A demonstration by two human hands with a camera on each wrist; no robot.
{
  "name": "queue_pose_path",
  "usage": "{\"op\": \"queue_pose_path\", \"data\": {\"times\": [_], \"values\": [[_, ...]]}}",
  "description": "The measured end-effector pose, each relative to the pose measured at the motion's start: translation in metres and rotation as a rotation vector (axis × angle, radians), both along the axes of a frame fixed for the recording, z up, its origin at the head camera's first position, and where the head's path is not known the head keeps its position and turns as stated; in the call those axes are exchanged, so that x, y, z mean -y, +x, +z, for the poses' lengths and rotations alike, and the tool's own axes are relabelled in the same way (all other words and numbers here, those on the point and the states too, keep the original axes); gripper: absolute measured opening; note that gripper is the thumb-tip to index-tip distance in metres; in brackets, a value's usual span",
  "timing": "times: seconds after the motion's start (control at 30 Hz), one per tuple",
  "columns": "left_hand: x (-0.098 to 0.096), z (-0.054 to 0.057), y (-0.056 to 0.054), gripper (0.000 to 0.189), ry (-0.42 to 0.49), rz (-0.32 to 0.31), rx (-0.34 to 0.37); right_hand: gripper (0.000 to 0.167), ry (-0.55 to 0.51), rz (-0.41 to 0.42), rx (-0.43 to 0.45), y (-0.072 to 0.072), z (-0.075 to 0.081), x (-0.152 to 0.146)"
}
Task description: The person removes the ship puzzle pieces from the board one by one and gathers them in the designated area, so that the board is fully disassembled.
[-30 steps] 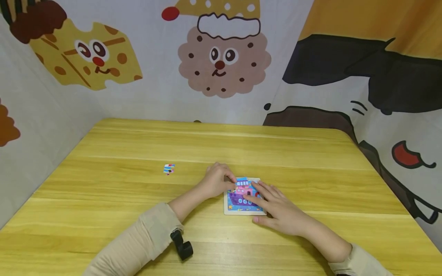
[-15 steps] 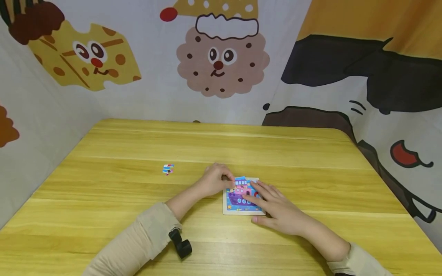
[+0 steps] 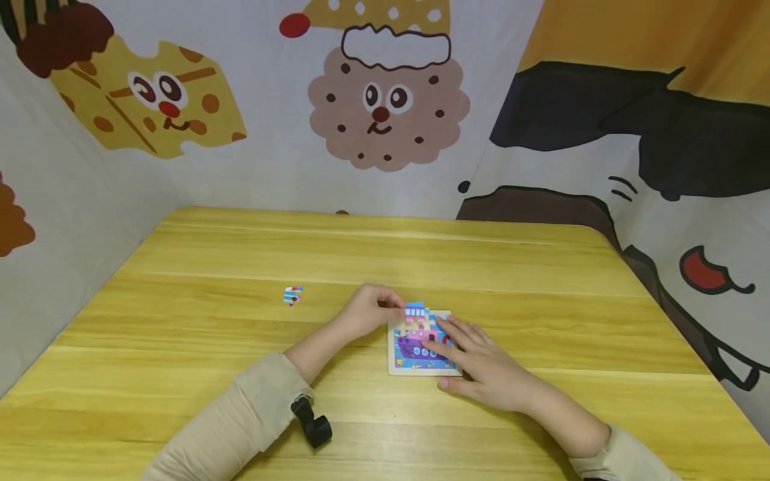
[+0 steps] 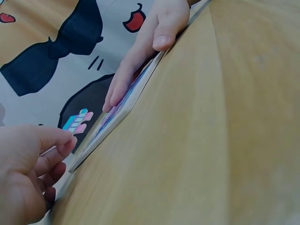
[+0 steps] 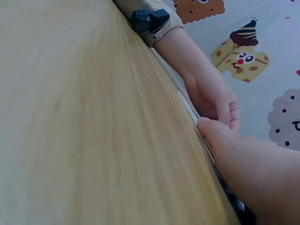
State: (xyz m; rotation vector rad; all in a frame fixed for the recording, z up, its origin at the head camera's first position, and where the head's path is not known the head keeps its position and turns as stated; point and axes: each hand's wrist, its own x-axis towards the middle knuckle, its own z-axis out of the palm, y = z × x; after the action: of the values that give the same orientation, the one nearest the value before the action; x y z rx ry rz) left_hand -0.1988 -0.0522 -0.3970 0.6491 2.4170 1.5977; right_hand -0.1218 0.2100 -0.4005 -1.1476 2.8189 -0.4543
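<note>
- Pinching a blue-and-purple puzzle piece (image 4: 76, 122) between thumb and fingers of the left hand (image 3: 368, 312).
- Holding it at the far-left edge of a puzzle board (image 3: 392, 357); cannot tell whether touching.
- Resting the right hand (image 3: 496, 375) across the board's right side, fingers spread and outstretched, grasping nothing.
- Seeing another loose piece (image 3: 293, 295) on the worktop (image 3: 180, 321), well left of the board.
- Wearing beige sleeves (image 3: 240, 407), with a black fitting (image 3: 320, 433) at the left cuff.
- Facing a cartoon-printed cloth (image 3: 271, 174) behind.
</note>
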Motion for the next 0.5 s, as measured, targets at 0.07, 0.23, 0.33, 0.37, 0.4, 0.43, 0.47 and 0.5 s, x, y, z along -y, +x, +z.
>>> {"op": "queue_pose_path", "data": {"times": [0.07,0.23,0.33,0.37,0.4,0.43,0.47,0.5], "values": [[0.000,0.000,0.000,0.007,0.010,0.009,-0.015,0.063,0.001,0.000,-0.001,0.000,0.000,0.000],[0.003,0.002,0.000,0.014,0.051,0.015,-0.043,0.062,0.006,0.002,-0.013,0.000,-0.001,0.000],[0.005,0.004,0.000,0.016,0.053,0.025,-0.053,0.062,0.005,0.001,-0.016,0.000,-0.002,0.000],[0.006,0.005,0.001,0.016,0.047,0.032,-0.056,0.062,0.004,0.000,-0.015,-0.001,-0.003,0.000],[0.007,0.006,0.001,0.016,0.044,0.038,-0.054,0.062,0.001,0.002,-0.020,-0.001,-0.003,0.000],[0.008,0.008,0.001,0.016,0.038,0.043,-0.058,0.062,0.000,0.002,-0.020,-0.001,-0.003,0.000],[0.008,0.009,0.001,0.016,0.033,0.049,-0.060,0.062,0.000,0.002,-0.020,-0.001,-0.003,0.000],[0.009,0.011,0.001,0.016,0.030,0.054,-0.061,0.062,-0.001,0.002,-0.021,-0.001,-0.003,0.000]]}}
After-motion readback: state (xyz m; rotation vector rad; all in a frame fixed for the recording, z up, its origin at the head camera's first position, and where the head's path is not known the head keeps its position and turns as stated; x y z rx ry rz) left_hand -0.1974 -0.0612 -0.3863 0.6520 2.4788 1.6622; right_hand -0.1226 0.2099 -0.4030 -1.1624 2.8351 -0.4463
